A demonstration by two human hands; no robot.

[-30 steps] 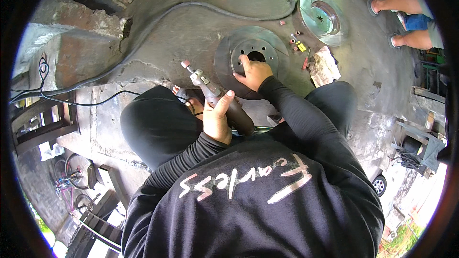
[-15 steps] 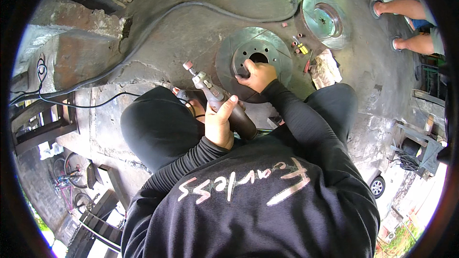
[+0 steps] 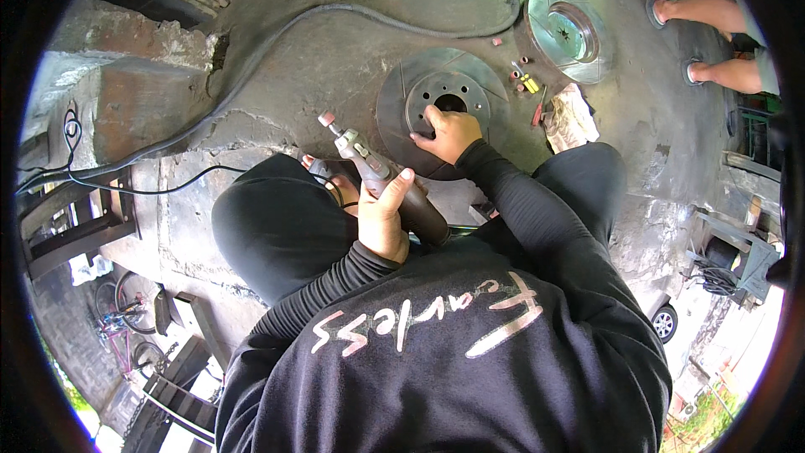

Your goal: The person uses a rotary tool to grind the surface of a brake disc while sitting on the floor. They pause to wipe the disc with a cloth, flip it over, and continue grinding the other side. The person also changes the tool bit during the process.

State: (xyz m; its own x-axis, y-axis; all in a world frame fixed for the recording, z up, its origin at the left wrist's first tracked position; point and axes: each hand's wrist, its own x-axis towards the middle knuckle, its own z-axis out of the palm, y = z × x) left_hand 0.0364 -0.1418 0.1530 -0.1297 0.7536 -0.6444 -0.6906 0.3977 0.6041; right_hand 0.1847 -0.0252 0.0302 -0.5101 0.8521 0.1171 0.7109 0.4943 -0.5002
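Slotted metal disc [image 3: 436, 78] lies under parted right fingers [image 3: 439, 122], left fingers [image 3: 397, 190] clamped round a cylindrical grinder [image 3: 371, 169].

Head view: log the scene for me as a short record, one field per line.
Left hand: gripping a rotary tool, pinkish tip free
Right hand: at the near disc, beside its central hole; contact unclear
Far disc: beyond, to the right
Small tools: yellow-handled screwdriver, red-handled tool
Crumpled pale cloth: by the right knee
Other person: legs at upper right

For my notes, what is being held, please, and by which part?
The left hand holds the rotary tool by its dark body; whether the right hand grips the disc is unclear.
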